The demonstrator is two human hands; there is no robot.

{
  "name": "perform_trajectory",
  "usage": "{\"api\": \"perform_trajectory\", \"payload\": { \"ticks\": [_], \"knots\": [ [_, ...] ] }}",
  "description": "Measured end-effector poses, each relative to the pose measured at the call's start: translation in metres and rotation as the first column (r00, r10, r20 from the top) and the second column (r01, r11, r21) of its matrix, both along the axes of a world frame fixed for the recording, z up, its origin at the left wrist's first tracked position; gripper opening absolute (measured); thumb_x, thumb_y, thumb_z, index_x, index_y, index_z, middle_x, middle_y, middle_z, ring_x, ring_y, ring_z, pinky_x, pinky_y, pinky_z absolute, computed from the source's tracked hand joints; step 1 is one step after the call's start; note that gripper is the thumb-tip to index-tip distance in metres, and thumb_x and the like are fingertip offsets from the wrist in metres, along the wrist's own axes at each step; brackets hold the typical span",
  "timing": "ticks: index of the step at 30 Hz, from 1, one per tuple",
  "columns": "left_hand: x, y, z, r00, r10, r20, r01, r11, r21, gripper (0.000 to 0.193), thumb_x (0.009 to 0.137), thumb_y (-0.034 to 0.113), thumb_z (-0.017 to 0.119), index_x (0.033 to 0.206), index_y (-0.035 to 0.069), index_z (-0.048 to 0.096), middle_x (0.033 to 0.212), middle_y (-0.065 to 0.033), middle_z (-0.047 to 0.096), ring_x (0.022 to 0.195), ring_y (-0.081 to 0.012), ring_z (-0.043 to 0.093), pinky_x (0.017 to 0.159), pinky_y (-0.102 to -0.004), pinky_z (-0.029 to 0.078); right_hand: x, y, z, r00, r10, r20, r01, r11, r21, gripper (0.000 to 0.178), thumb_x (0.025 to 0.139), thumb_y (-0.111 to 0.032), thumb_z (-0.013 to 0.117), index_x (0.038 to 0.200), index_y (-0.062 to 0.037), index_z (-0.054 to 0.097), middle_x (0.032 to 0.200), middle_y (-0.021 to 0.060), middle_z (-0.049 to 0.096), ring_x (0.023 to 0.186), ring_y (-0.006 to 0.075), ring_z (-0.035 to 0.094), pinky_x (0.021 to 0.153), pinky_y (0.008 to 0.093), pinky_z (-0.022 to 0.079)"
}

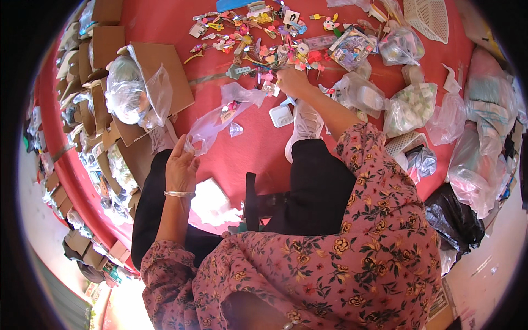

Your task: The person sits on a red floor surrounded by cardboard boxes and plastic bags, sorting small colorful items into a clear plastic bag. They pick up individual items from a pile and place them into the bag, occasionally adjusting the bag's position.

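My left hand (pixel 181 169) pinches the lower end of a long clear plastic bag (pixel 210 127), its mouth spread away from me. Inside the bag lies a small pink and red hair clip (pixel 229 111). My right hand (pixel 293 83) reaches to the near edge of a spread pile of colourful hair clips (pixel 264 49). Its fingers are curled down, and what they hold, if anything, is hidden. Beside them lies a small white card with a pink piece (pixel 269 88). A white square case (pixel 281 115) sits by my shoe.
Cardboard boxes (pixel 159 77) with bagged goods line the left. On the right are several filled clear bags (pixel 410 110), a white plastic basket (pixel 428 19) and a black bag (pixel 454 220). A picture-printed packet (pixel 353 48) borders the pile. The red floor (pixel 245 159) shows between my legs.
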State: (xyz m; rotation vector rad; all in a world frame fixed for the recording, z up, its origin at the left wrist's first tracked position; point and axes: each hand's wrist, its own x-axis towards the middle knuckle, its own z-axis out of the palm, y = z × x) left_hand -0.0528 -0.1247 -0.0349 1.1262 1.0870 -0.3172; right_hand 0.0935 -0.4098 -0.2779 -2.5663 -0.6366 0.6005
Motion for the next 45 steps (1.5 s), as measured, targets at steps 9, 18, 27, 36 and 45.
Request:
{"api": "perform_trajectory", "payload": {
  "ticks": [9,18,27,36,45],
  "knots": [
    [-0.003,0.002,-0.001,0.999,0.010,0.038,-0.009,1.000,-0.030,0.043,0.079,-0.001,0.047,0.122,0.002,0.044,0.100,-0.0040,0.051,0.075,-0.0089,0.048,0.063,-0.0213,0.042,0.032,-0.021,0.093,0.435,0.086,-0.896,0.633,0.679,0.372,0.025,0.080,-0.025,0.057,0.093,-0.0046,0.059,0.083,0.0034,0.062,0.066,0.0095,0.058,0.052,0.0204,0.040],
    [0.004,-0.009,0.011,1.000,-0.016,0.024,0.016,1.000,-0.006,0.043,0.080,0.000,0.049,0.122,0.003,0.043,0.096,-0.0031,0.052,0.075,-0.0084,0.048,0.062,-0.0202,0.041,0.011,0.072,0.189,0.851,0.387,-0.355,-0.070,0.753,0.654,0.022,0.079,-0.022,0.053,0.094,-0.0062,0.060,0.076,0.0065,0.061,0.060,0.0172,0.057,0.053,0.0274,0.046],
    [-0.002,0.002,0.007,0.996,0.012,0.093,-0.004,0.996,-0.084,0.048,0.079,-0.003,0.046,0.126,-0.002,0.036,0.120,-0.0082,0.048,0.087,-0.0120,0.053,0.066,-0.0215,0.042,0.049,0.035,0.141,0.890,-0.450,-0.069,0.441,0.815,0.377,0.024,0.074,-0.023,0.052,0.075,-0.0021,0.062,0.067,0.0143,0.060,0.067,0.0252,0.060,0.060,0.0367,0.046],
    [0.006,-0.003,0.013,0.997,0.046,0.069,-0.039,0.994,-0.106,0.046,0.082,0.000,0.042,0.127,0.001,0.035,0.121,-0.0073,0.048,0.092,-0.0150,0.054,0.067,-0.0221,0.043,-0.036,0.034,0.023,0.971,-0.235,0.034,0.237,0.957,-0.165,0.033,0.070,-0.030,0.060,0.089,-0.0032,0.059,0.094,0.0151,0.060,0.076,0.0310,0.061,0.064,0.0449,0.048],
    [0.002,0.010,0.002,0.995,0.007,0.100,0.007,0.991,-0.134,0.046,0.081,0.000,0.042,0.127,0.003,0.037,0.123,-0.0071,0.047,0.095,-0.0155,0.054,0.068,-0.0226,0.043,-0.004,0.009,0.027,0.891,-0.320,-0.321,0.309,0.947,-0.085,0.028,0.077,-0.032,0.053,0.074,-0.0072,0.065,0.076,0.0131,0.061,0.071,0.0302,0.060,0.064,0.0409,0.047]
  ]
}}
